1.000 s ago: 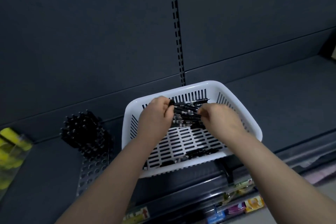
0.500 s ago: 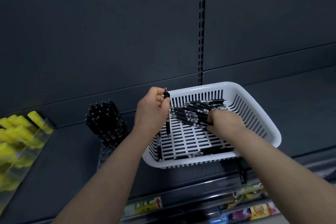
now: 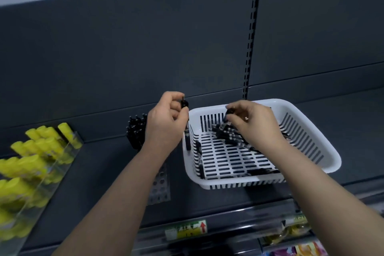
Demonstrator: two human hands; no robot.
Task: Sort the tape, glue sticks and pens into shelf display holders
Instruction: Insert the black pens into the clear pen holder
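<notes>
Left hand [image 3: 166, 122] is up at the left edge of the white basket [image 3: 330, 151], fingers curled tight, thumb and fingertips pinching the top end of a single black pen [image 3: 187, 137], and that pen hangs straight down, upright, right against the outside of the basket's left wall, though whether it touches the plastic is hard to tell. Over on the other side, the right hand [image 3: 253, 124] is down inside the basket, fingers curled over a bunch of pens [image 3: 230, 137] lying slanted on the slotted floor, fingertips closed on the upper ends. A few loose black pens [image 3: 259, 171] lie along the near wall of the basket, and one more stands against its left inner wall. The basket sits on the dark grey shelf [image 3: 104, 172], just right of the pen holder [image 3: 160, 185], a perforated rack partly hidden behind the left forearm, with a cluster of black pens in the rack [image 3: 136, 131] standing at its back end. Far left, blurred, yellow glue sticks [image 3: 41, 147] are lined up in a clear holder [image 3: 64, 162]. A yellow price label [image 3: 187, 231] with a red arrow sits on the shelf's front edge
</notes>
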